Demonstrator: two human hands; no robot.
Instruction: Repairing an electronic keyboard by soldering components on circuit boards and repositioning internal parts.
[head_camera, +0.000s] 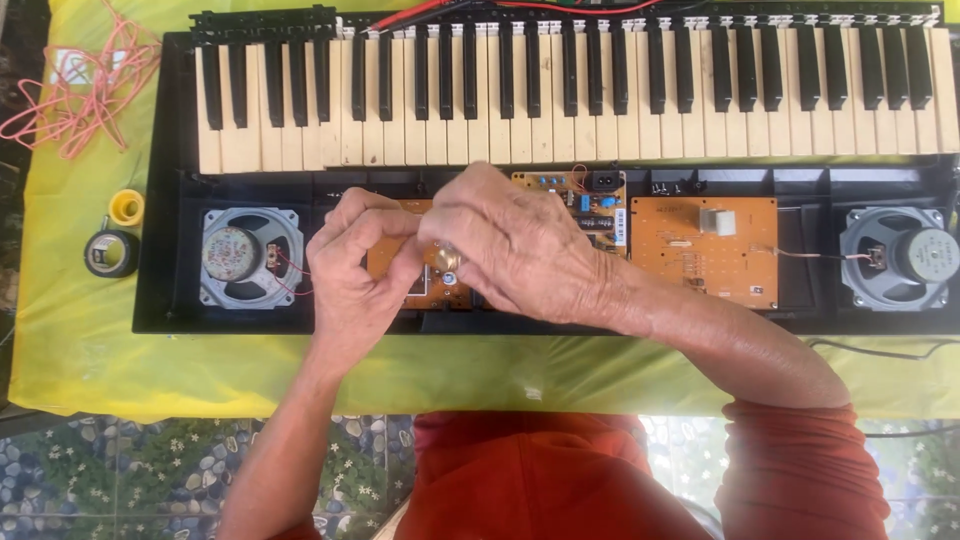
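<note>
I look straight down on an opened electronic keyboard lying across a yellow-green cloth, its row of black and white keys on the far side and its bare insides on the near side. My left hand and my right hand meet over the middle of the black case, above an orange circuit board that they mostly cover. The left hand's fingers are curled in, thumb and forefinger pinched close together at the board, but I cannot tell what they grip. The right hand arches over from the right, fingers bent down, and just under its thumb shows a small round brass-coloured part; whether the hand actually holds it I cannot tell.

Just beyond the hands sits a second board with a black socket, and to the right a larger orange board. A round speaker sits in the left end of the case, another speaker at the right end, each with thin wires. Left of the case, on the cloth, lie a yellow spool, a dark roll of tape and, farther off, a tangle of pink wire.
</note>
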